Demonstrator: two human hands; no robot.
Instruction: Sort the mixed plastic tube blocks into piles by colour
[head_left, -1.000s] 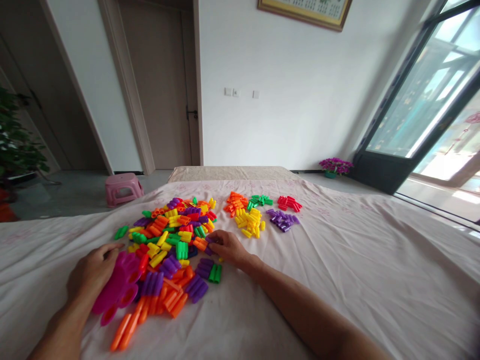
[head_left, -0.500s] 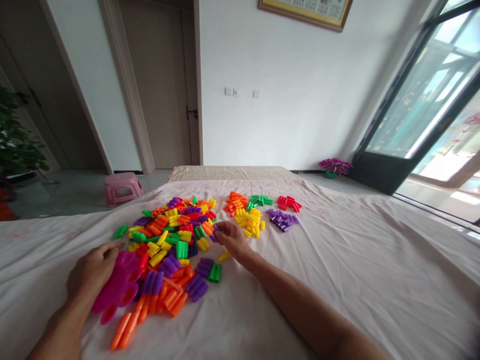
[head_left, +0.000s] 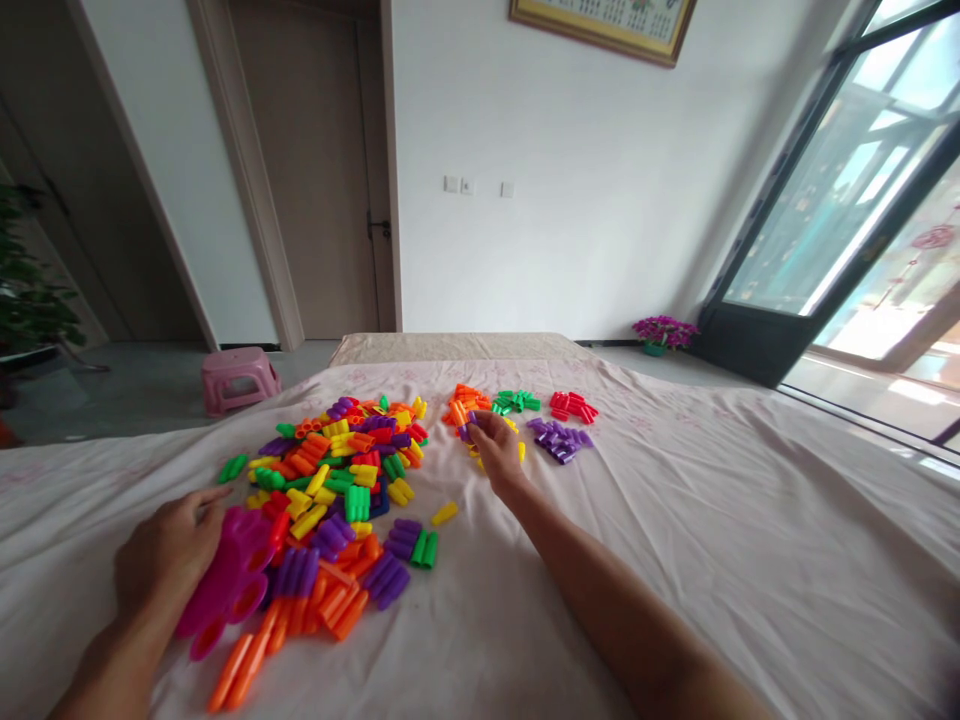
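My right hand (head_left: 495, 447) pinches an orange and purple piece (head_left: 460, 417) above the small orange pile (head_left: 472, 393) and the yellow pile (head_left: 521, 452). Left of it spreads a large mixed heap of coloured plastic pieces (head_left: 337, 475). My left hand (head_left: 174, 540) rests beside the heap, against a magenta flower-shaped piece (head_left: 229, 580); its index finger is stretched out and the other fingers are partly hidden. Sorted groups of green (head_left: 517, 402), red (head_left: 574, 407) and purple pieces (head_left: 559, 440) lie to the right of my right hand.
A pale cloth (head_left: 675, 520) covers the table. One yellow piece (head_left: 445, 513) lies apart from the heap. Beyond the table are a pink stool (head_left: 240, 380), a potted plant with magenta flowers (head_left: 664, 333) and a door (head_left: 307, 180).
My right hand has moved right and away from the large heap, carrying the orange and purple piece over to the small piles. My left hand has stayed beside the magenta piece.
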